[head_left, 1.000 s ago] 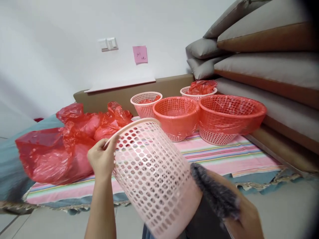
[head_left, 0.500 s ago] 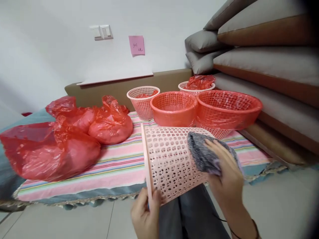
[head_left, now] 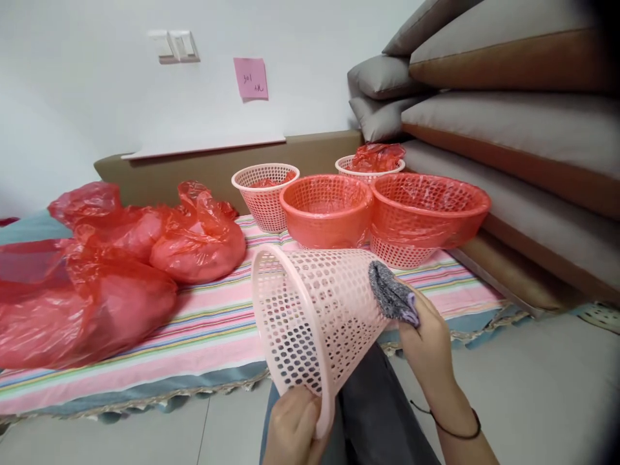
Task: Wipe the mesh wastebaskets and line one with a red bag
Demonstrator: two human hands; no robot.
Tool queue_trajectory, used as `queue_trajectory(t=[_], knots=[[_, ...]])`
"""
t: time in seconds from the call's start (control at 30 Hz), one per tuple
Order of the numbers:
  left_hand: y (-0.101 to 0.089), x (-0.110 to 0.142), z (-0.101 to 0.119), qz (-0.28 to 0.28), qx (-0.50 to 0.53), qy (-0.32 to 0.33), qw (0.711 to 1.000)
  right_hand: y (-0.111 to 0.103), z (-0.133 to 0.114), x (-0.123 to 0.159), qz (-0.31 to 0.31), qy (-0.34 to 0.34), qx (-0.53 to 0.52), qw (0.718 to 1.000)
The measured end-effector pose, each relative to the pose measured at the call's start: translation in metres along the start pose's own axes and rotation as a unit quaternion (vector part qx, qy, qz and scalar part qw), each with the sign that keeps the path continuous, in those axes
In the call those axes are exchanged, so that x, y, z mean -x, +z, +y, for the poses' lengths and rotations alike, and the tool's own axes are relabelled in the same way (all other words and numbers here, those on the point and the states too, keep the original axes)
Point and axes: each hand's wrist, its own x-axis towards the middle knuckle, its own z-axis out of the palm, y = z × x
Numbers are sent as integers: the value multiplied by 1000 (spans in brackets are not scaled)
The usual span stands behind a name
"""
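A pale pink perforated plastic basket (head_left: 346, 303) lies tilted on its side in the air over my legs, its open mouth facing left. My left hand (head_left: 294, 423) is closed on the lower part of its rim. At the narrow base end, my right hand (head_left: 426, 332) presses a grey cloth with a purple edge (head_left: 390, 294) against the basket's outer wall. Some fingers of the right hand are hidden behind the cloth and basket.
Behind stand two red-covered baskets (head_left: 327, 223) (head_left: 426, 223) and two pale pink baskets (head_left: 266, 210) (head_left: 371, 175) with red plastic inside. Filled red plastic bags (head_left: 198, 248) rest at left on the striped cloth (head_left: 213, 329). Stacked grey-brown cushions (head_left: 513, 123) rise at right.
The basket has turned so that its round mouth now shows toward me. My left hand stays on the rim, and my right hand with the cloth has shifted slightly left around the base.
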Motion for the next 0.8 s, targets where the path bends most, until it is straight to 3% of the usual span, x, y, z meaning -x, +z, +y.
queue_trajectory(t=[0.1,0.17,0.23,0.33,0.43,0.57,0.7,0.8], knots=[[8,4,3,-49,-7,19,999,-3,-42,16,-17,-73,-29,997],[9,1,6,-69,-9,1,998,-4,-73,24,-73,-139,-42,987],[4,-4,8,-92,-4,-28,995,-3,-88,27,-95,-154,-55,982],[-9,-16,13,-98,32,-56,993,1,-86,26,-72,-120,-61,988],[-17,-31,20,-34,70,-135,988,3,-78,24,-75,-129,-42,988],[-9,-45,28,-9,214,-253,944,2,-82,27,-116,-158,-32,980],[5,-32,28,2,250,-286,925,-1,-78,26,-128,-175,-38,976],[9,-6,31,55,219,-372,900,0,-59,19,-130,-186,-25,973]])
